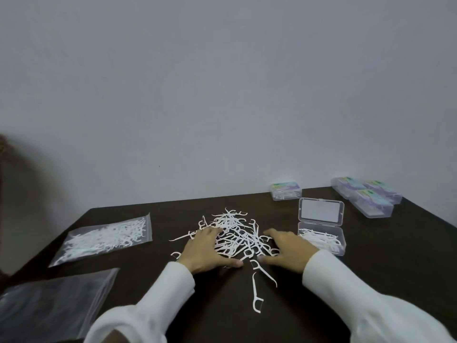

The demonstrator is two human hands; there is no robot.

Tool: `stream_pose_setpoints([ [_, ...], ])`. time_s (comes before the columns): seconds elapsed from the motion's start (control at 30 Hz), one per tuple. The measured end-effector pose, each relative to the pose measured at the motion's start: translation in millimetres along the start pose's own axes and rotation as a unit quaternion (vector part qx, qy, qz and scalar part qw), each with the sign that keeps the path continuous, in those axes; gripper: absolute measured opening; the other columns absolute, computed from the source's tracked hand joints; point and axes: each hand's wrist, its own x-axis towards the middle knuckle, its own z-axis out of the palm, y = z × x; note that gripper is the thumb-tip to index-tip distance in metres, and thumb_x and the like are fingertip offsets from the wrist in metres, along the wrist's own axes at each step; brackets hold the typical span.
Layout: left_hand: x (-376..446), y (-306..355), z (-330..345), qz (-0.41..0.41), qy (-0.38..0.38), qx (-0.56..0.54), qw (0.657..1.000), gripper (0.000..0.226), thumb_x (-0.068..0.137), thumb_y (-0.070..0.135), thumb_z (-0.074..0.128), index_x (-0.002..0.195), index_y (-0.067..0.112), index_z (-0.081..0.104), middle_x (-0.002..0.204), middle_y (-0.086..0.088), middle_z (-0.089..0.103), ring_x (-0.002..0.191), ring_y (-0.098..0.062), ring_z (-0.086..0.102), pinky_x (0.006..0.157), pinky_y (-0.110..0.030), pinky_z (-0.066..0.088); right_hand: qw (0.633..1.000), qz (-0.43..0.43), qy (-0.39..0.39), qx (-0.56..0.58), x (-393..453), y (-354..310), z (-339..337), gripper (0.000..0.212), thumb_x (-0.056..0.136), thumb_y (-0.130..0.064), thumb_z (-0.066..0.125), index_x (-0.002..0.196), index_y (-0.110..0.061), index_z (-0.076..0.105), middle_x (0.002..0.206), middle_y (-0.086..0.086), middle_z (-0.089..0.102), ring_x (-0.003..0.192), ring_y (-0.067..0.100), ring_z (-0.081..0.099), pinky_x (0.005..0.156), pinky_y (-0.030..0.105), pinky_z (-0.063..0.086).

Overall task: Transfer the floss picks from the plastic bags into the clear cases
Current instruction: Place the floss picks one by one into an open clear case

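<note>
Flanking the loose heap of floss picks (235,237) on the dark table (371,280), left hand (206,251) and right hand (284,251) both lying spread and relaxed, fingertips touching the picks, gripping nothing. Sitting just right of the right hand, nearer it than the left: the open clear case (321,237), partly filled, long axis running left-right. Waiting well off to the left: one full plastic bag (106,240).

bag (103,237) left of pile (233,233), case (321,237) right

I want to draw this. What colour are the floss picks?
White, shown clearly in the head view: the floss picks on the table.
</note>
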Motion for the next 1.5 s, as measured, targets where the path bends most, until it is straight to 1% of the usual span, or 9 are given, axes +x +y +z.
stream_pose_setpoints([
  [0.27,3.3,-5.2,5.7,0.088,0.033,-0.137,0.986,0.063,0.074,0.038,0.078,0.129,0.023,0.051,0.131,0.006,0.053,0.116,-0.005,0.049,0.098,-0.016,0.037,0.996,-0.049,0.079,-0.012,11.8,-22.9,3.6,0.034,0.088,-0.031,0.056,0.121,-0.026,0.051,0.118,-0.007,0.059,0.114,0.015,0.051,0.091,0.029,0.038],
  [0.4,-3.1,-15.7,-0.9,0.109,0.052,-0.161,0.979,0.051,0.078,0.031,0.075,0.125,0.029,0.054,0.123,0.015,0.054,0.112,0.0,0.05,0.089,-0.003,0.033,0.995,-0.074,0.064,0.001,16.0,-27.4,-1.1,0.052,0.085,-0.029,0.057,0.134,-0.029,0.04,0.137,-0.005,0.046,0.128,0.015,0.04,0.101,0.03,0.034],
  [0.6,-18.6,-35.0,-17.0,0.081,0.028,-0.115,0.99,0.059,0.076,0.038,0.075,0.129,0.032,0.049,0.117,0.019,0.046,0.113,0.0,0.04,0.091,-0.014,0.03,0.991,-0.124,-0.037,-0.029,30.1,-35.1,7.6,0.072,0.084,-0.03,0.058,0.146,-0.028,0.021,0.151,-0.005,0.03,0.137,0.014,0.028,0.114,0.037,0.018],
  [0.77,-20.8,-41.3,-13.7,0.079,0.025,-0.087,0.993,0.055,0.077,0.045,0.073,0.126,0.03,0.055,0.123,0.015,0.051,0.114,0.0,0.043,0.095,-0.016,0.034,0.985,-0.146,0.018,-0.085,38.0,-37.0,12.6,0.049,0.089,-0.033,0.053,0.136,-0.027,0.04,0.136,-0.008,0.046,0.129,0.011,0.037,0.106,0.037,0.022],
  [0.93,-17.6,-38.4,-12.6,0.095,0.056,-0.07,0.991,0.032,0.082,0.035,0.07,0.113,0.028,0.065,0.104,0.011,0.06,0.092,0.0,0.053,0.083,-0.016,0.045,0.972,-0.188,0.074,-0.124,41.3,-36.1,13.3,0.027,0.089,-0.036,0.055,0.115,-0.027,0.056,0.116,-0.012,0.058,0.112,0.008,0.047,0.099,0.031,0.021],
  [1.07,-18.1,-38.0,-11.2,0.109,0.08,-0.032,0.99,0.028,0.086,0.032,0.066,0.114,0.026,0.065,0.107,0.009,0.064,0.094,-0.003,0.057,0.086,-0.022,0.047,0.967,-0.2,0.083,-0.133,39.4,-36.7,11.5,0.021,0.091,-0.035,0.054,0.108,-0.024,0.058,0.113,-0.01,0.059,0.107,0.009,0.053,0.099,0.028,0.023],
  [1.2,-20.8,-37.4,-9.5,0.138,0.104,0.014,0.985,0.028,0.093,0.027,0.057,0.118,0.019,0.065,0.115,0.003,0.065,0.107,-0.011,0.057,0.092,-0.021,0.042,0.963,-0.209,0.088,-0.148,37.1,-37.9,14.1,0.02,0.094,-0.027,0.048,0.11,-0.018,0.056,0.116,-0.003,0.055,0.107,0.021,0.054,0.087,0.03,0.038],
  [1.33,-24.1,-40.6,-7.7,0.159,0.126,0.022,0.979,0.026,0.096,0.025,0.053,0.116,0.015,0.066,0.112,0.003,0.065,0.106,-0.012,0.058,0.09,-0.02,0.042,0.951,-0.231,0.121,-0.168,33.1,-38.1,12.6,0.021,0.096,-0.025,0.044,0.109,-0.017,0.058,0.113,-0.003,0.06,0.105,0.02,0.055,0.09,0.026,0.031],
  [1.5,-27.2,-45.4,-11.6,0.14,0.165,-0.04,0.975,0.019,0.091,0.023,0.061,0.104,0.015,0.072,0.101,0.005,0.069,0.095,-0.008,0.063,0.085,-0.02,0.047,0.943,-0.241,0.192,-0.124,31.5,-27.0,14.0,0.008,0.075,-0.023,0.074,0.076,-0.025,0.066,0.074,-0.01,0.068,0.069,0.013,0.064,0.079,0.03,0.04],
])
